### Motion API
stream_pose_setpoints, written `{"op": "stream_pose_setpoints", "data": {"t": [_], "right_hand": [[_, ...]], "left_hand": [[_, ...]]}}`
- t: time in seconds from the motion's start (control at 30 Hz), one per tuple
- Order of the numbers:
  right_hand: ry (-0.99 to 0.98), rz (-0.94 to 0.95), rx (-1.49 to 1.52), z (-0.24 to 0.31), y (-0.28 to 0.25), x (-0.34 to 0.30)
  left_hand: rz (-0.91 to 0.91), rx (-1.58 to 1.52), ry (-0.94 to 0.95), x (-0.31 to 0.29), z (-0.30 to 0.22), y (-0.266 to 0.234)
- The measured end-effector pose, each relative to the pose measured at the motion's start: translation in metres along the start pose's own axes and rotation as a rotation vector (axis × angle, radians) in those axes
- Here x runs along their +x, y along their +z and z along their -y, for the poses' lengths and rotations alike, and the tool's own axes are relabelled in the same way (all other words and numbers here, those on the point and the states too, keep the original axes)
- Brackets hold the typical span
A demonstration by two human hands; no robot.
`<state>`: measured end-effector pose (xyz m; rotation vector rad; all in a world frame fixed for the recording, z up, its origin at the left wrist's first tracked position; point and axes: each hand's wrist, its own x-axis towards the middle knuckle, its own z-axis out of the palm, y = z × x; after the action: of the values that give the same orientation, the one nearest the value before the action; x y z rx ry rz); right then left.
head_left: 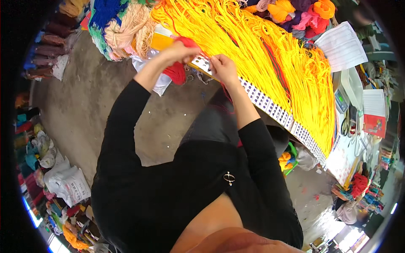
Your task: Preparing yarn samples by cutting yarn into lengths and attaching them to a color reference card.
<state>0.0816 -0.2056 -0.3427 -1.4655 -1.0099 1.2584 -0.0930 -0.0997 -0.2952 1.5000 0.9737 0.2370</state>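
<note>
At left, red yarn (175, 74) beside yellow strands (253, 50)
Left hand (182, 51) grips red yarn; right hand (224, 70) pinched closed, contents unclear; yellow looks mostly laid, red apparently unfinished

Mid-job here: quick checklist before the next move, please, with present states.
1. Left hand at the red yarn: ok.
2. Left hand's grip on it: cannot tell, blurred.
3. Right hand at the dotted white strip, fingertips pinched: ok.
4. Strand between those fingertips: cannot tell, too small.
5. Strip running along the edge of the yellow yarn: ok.
6. Yellow strands fully untangled: not ok, some cross loosely.
</note>
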Motion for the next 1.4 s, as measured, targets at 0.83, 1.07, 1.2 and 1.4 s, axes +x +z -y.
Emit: {"op": "stream_pose_setpoints", "data": {"t": [0.83, 1.07, 1.2, 1.4], "right_hand": [[-0.206, -0.069, 0.479, 0.042, 0.023, -0.083], [-0.219, -0.151, 0.544, 0.051, 0.017, -0.098], [-0.192, -0.127, 0.608, 0.052, 0.015, -0.104], [-0.107, -0.049, 0.551, 0.048, 0.012, -0.106]], "left_hand": [[0.201, -0.969, 0.101, -0.066, -0.031, 0.076], [0.114, -1.020, 0.094, -0.066, -0.038, 0.087], [-0.027, -0.963, 0.167, -0.068, -0.037, 0.088], [-0.220, -0.811, 0.251, -0.073, -0.040, 0.090]]}}
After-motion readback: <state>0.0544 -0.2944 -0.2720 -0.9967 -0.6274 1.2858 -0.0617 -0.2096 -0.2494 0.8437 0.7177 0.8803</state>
